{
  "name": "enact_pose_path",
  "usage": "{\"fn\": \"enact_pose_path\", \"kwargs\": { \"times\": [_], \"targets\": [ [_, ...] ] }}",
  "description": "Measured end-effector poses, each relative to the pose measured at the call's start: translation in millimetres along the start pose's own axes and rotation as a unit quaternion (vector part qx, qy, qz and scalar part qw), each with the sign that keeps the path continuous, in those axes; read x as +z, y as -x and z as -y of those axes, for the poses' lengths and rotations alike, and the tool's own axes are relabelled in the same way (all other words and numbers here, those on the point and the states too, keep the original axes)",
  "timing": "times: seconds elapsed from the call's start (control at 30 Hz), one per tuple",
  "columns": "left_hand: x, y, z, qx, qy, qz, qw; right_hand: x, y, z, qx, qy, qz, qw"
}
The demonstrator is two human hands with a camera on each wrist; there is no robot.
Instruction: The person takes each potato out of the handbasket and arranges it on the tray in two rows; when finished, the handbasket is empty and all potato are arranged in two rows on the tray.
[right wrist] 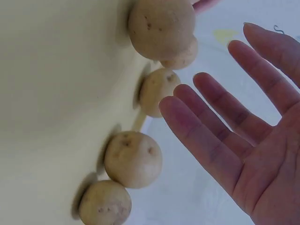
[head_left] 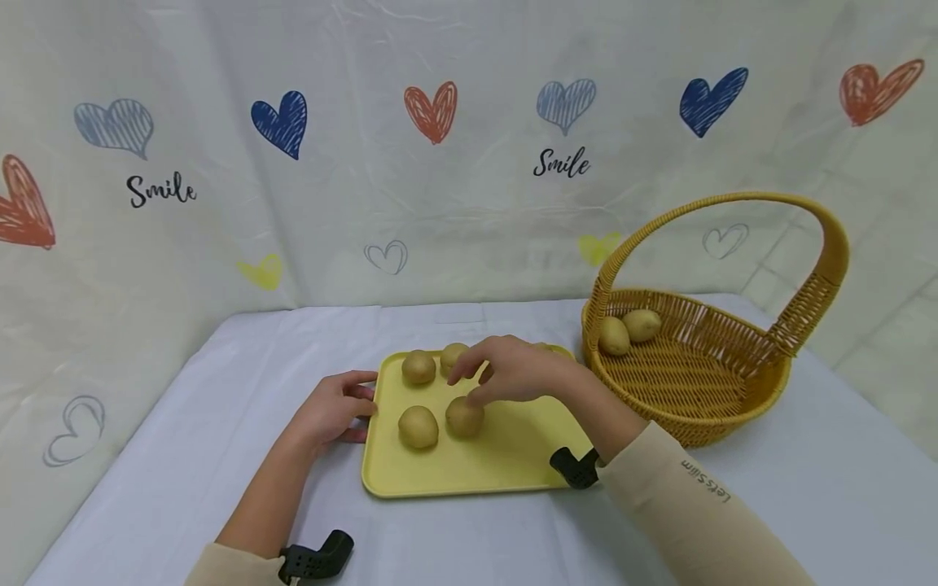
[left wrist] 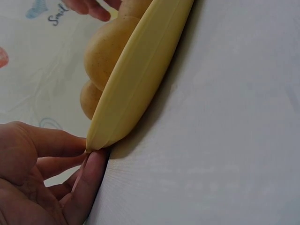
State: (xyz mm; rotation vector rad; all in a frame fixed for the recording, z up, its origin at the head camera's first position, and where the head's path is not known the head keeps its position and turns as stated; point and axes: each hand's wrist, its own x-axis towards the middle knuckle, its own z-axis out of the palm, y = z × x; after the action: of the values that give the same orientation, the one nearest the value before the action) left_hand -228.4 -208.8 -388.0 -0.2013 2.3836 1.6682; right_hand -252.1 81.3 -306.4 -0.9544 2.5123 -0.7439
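My left hand holds the left rim of a yellow tray. In the left wrist view its thumb and fingers pinch the tray's edge. Several potatoes lie on the tray, among them a front-left potato, one beside it and one behind. Over the tray hovers my right hand, fingers spread and loosely bent. The right wrist view shows its palm holding nothing, with several potatoes beyond the fingertips. The right hand partly hides the tray's far side.
A woven basket with a tall arched handle stands right of the tray. Two potatoes lie inside, at its left. White cloth covers the table, and a sheet printed with hearts hangs behind.
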Motion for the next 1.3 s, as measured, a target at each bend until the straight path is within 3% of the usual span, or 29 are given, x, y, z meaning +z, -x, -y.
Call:
{"fn": "enact_pose_path", "kwargs": {
  "times": [0.63, 1.3],
  "targets": [
    [-0.5, -0.3, 0.9, 0.001, -0.001, 0.001, 1.0, -27.7, 29.9, -12.4, 0.009, -0.088, -0.014, 0.996],
    [0.1, 1.1, 0.5, 0.002, -0.002, 0.002, 1.0, -67.5, 78.4, -37.4, 0.032, -0.124, -0.05, 0.991]
  ]
}}
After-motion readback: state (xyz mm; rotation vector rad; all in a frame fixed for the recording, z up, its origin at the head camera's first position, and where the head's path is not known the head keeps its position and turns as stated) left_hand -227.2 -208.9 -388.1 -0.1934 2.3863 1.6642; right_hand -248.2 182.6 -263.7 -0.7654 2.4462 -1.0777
